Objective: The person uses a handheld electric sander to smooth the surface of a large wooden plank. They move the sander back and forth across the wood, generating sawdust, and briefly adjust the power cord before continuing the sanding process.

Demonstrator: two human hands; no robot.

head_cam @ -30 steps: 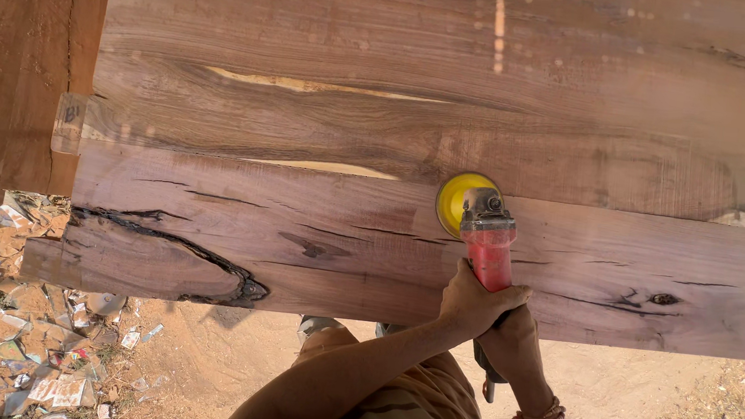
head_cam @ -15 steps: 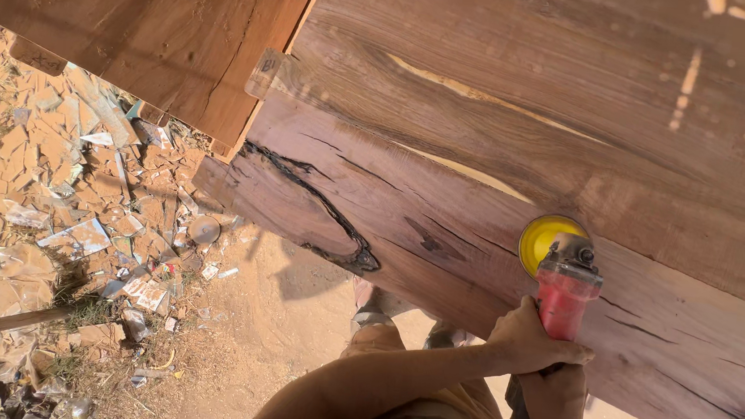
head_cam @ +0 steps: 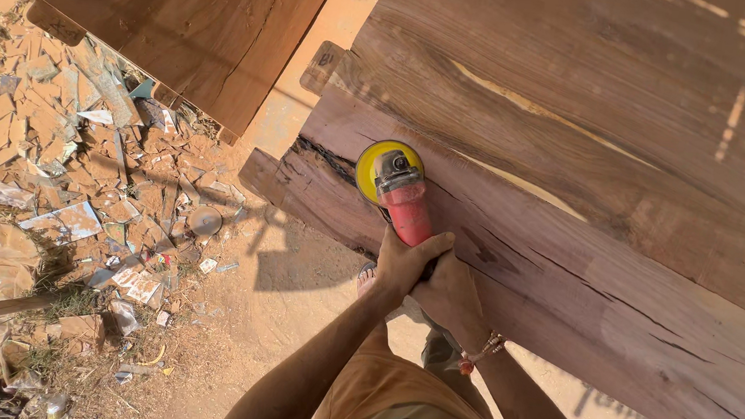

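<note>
Both hands grip a red angle grinder (head_cam: 404, 205) with a yellow sanding disc (head_cam: 369, 166). My left hand (head_cam: 405, 264) wraps the red body from the left. Just behind it, my right hand (head_cam: 449, 297) holds the rear of the tool; a bead bracelet sits on that wrist. The disc rests on a large reddish wooden slab (head_cam: 589, 193), near its left end and beside a dark crack (head_cam: 323, 156) along the near edge.
A second brown board (head_cam: 174, 12) lies at the upper left. Broken tile pieces and litter (head_cam: 60, 191) cover the ground on the left. Sandy soil (head_cam: 283, 309) lies below the slab, with my foot (head_cam: 367, 278) and orange shorts (head_cam: 392, 400) at the bottom.
The grinder has travelled left along the slab toward its cracked end, both hands still on it. The view has swung, so the slab now runs diagonally.
</note>
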